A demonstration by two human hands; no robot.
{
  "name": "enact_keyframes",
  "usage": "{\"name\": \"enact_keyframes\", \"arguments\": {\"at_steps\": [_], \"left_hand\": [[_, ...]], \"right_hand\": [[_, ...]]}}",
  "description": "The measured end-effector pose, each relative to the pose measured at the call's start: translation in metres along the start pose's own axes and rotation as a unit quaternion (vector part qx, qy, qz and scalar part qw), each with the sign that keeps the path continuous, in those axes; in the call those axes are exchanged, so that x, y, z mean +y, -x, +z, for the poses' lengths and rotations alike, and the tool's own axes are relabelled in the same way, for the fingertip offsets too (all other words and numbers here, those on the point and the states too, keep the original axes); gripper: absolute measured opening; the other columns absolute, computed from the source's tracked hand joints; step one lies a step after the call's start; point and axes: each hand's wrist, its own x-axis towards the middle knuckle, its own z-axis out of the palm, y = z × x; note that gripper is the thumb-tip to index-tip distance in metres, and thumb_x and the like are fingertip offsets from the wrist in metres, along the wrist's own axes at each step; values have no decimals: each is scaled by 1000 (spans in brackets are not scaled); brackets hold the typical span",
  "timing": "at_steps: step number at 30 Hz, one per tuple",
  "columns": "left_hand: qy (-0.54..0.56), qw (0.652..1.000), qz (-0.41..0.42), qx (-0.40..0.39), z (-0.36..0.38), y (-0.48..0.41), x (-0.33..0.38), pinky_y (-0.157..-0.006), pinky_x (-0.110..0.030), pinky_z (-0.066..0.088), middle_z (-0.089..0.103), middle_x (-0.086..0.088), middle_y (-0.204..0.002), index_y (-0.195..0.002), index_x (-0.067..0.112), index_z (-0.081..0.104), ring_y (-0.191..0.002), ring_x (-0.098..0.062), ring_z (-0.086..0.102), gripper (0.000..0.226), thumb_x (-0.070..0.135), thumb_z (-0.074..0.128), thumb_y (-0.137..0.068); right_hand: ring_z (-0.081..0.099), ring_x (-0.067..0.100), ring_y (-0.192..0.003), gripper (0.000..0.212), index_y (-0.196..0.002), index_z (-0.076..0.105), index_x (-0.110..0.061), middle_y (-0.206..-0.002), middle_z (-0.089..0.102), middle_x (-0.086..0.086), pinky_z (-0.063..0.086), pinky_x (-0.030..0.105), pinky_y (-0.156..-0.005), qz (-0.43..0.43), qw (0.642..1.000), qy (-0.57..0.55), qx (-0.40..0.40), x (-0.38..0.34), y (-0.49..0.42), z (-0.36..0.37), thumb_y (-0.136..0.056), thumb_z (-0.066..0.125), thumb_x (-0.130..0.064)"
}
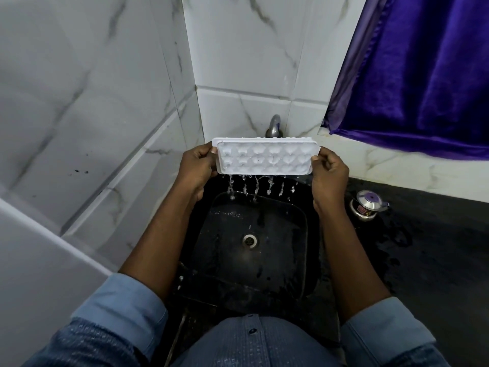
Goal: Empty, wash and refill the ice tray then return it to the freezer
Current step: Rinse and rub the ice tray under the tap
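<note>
A white ice tray (266,157) with several rounded cells hangs over the black sink (304,223), tipped with its near long edge down. Water streams off that lower edge into the basin. My left hand (197,168) grips the tray's left end, thumb on the cell side. My right hand (328,173) grips the right end the same way. Just behind the tray, a metal tap (274,126) comes out of the tiled wall, its spout hidden by the tray.
The sink drain (249,240) lies at the basin's centre. A small steel lidded pot (366,205) stands on the wet black counter (428,247) to the right. A purple curtain (423,75) hangs at upper right. White marble tiles (92,115) close the left side.
</note>
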Motion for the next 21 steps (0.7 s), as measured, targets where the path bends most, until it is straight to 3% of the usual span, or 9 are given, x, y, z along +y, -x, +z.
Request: {"name": "enact_keyframes", "arguments": {"at_steps": [6, 10, 14, 17, 21], "left_hand": [[-18, 999, 29, 6, -4, -1, 2, -62, -21, 57, 79, 7, -82, -121, 7, 76, -64, -2, 71, 23, 12, 57, -108], [-2, 999, 32, -5, -4, 1, 3, -78, -30, 62, 82, -3, -100, -116, 10, 79, -89, -16, 79, 21, 12, 60, -106], [48, 998, 39, -30, -5, 4, 5, -78, -27, 61, 82, -7, -102, -106, 13, 80, -91, -19, 78, 23, 4, 59, -104], [99, 994, 26, -22, -4, 6, 9, -85, -33, 56, 74, -13, -98, -92, 7, 80, -89, -26, 71, 15, 7, 65, -92], [149, 989, 17, 20, -3, 10, 13, -68, -26, 58, 78, -6, -83, -82, 10, 76, -74, -15, 73, 21, 19, 60, -92]], "right_hand": [[67, -5, -84, 23, -112, 70, -20, -96, 73, -8, 52, 16, -82, -4, 1000, -4, 4, 2, -2, 3, -101, 62, -1], [67, -2, -88, 20, -117, 71, -9, -103, 74, -1, 52, 17, -86, -7, 1000, -7, 8, 4, -2, 3, -101, 62, -2], [67, -4, -90, 19, -115, 68, -13, -103, 73, -3, 52, 18, -88, -13, 1000, -18, 8, 4, 0, 2, -102, 62, -2], [69, 1, -95, 20, -118, 69, -14, -105, 75, -5, 52, 20, -90, -12, 1000, -17, 1, 6, 0, 2, -101, 64, -3], [70, 8, -100, 22, -121, 71, -10, -108, 76, 0, 55, 29, -98, -6, 999, -47, -6, 5, 2, 2, -101, 64, -3]]}}
